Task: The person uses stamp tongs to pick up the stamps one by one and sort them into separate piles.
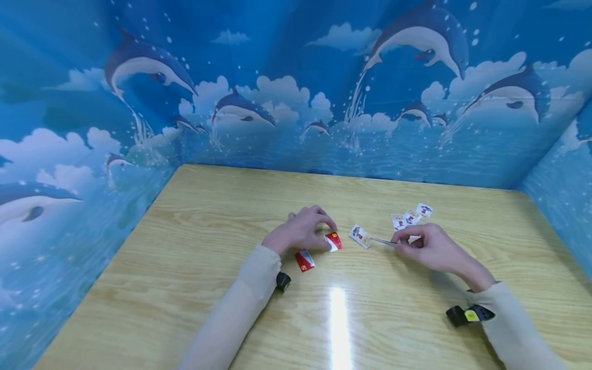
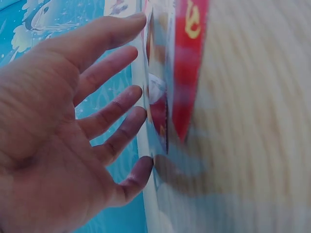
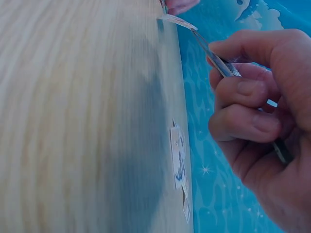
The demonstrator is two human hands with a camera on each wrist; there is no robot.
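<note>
My right hand [image 1: 427, 247] pinches a pair of metal tweezers [image 3: 221, 60] between thumb and fingers, the rest of the fingers curled around the handle. At the tweezers' tips is a small white printed card [image 1: 360, 236], slightly tilted in the right wrist view. My left hand [image 1: 302, 230] is low over the table with its fingers spread. Its thumb and index finger lie beside a red and white card [image 1: 334, 241]; whether they touch it I cannot tell. A second red and white card [image 1: 304, 261] lies closer to me, below that hand.
Several small white printed cards [image 1: 411, 218] lie in a loose, overlapping group beyond my right hand. The wood-grain table [image 1: 222, 205] ends at a blue dolphin-print curtain [image 1: 287, 103] at the back and sides. A light streak reflects on the table near the front.
</note>
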